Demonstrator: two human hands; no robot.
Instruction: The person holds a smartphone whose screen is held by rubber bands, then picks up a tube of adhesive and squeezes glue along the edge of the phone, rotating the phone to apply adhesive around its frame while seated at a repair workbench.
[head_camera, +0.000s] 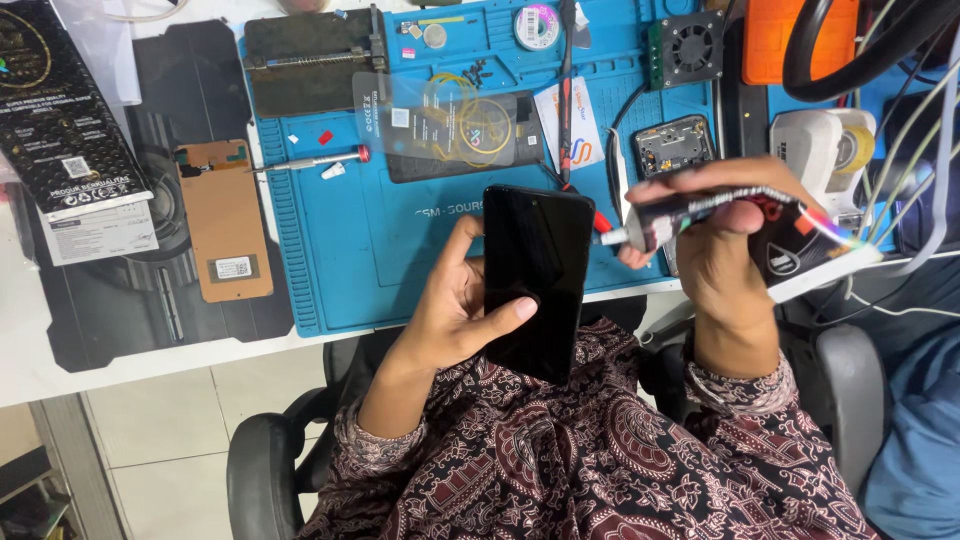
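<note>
My left hand (455, 315) grips a black smartphone (537, 275), screen side up, with the thumb lying across its lower face. My right hand (725, 245) is closed around a glue tube (700, 212) with a white nozzle and a flattened coloured tail. The nozzle tip points left and sits just beside the phone's upper right edge. Both hands hover over the front edge of a blue repair mat (380, 240), above my lap.
On the mat lie a screwdriver (315, 160), a glass panel over a dark phone part (450, 130), a small fan (685, 48) and a circuit module (672, 145). A brown phone panel (225, 220) and a black box (60, 110) rest left. Cables hang at right.
</note>
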